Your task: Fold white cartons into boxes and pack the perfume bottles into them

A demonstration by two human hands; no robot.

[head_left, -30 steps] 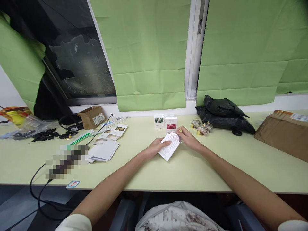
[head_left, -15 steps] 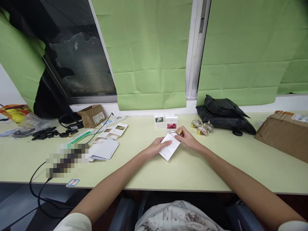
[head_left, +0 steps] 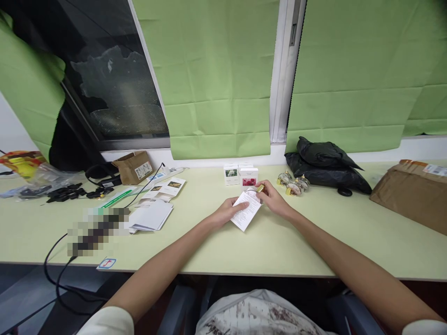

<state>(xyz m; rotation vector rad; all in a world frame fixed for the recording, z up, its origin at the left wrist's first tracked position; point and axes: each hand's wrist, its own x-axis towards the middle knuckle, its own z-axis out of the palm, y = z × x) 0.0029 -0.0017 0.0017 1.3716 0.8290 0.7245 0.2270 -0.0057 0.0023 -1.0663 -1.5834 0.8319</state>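
Observation:
My left hand point(head_left: 225, 214) is closed around a small white box point(head_left: 244, 219) with fine printed text, its thumb across the printed side. The box tilts above the table in front of me. At its upper end, my right hand point(head_left: 275, 200) grips a bottle with a gold cap point(head_left: 260, 188). Part of the bottle's round body shows at the box top; the rest is hidden by the box and fingers. Just behind stand white boxes with flower pictures, one pink point(head_left: 249, 178) and one white-flowered point(head_left: 231, 174). Several similar round gold-capped bottles point(head_left: 294, 187) lie to the right.
Flattened white cartons point(head_left: 151, 216) lie at left, near a power strip point(head_left: 164, 175), cables and an open brown box point(head_left: 134, 168). Black plastic bags point(head_left: 323, 163) rest against the wall at back right. A large cardboard box point(head_left: 412, 195) occupies the right side.
My right fingers have shifted slightly around the gold cap, and more of the bottle's body shows at the box top. My left hand keeps its hold on the box.

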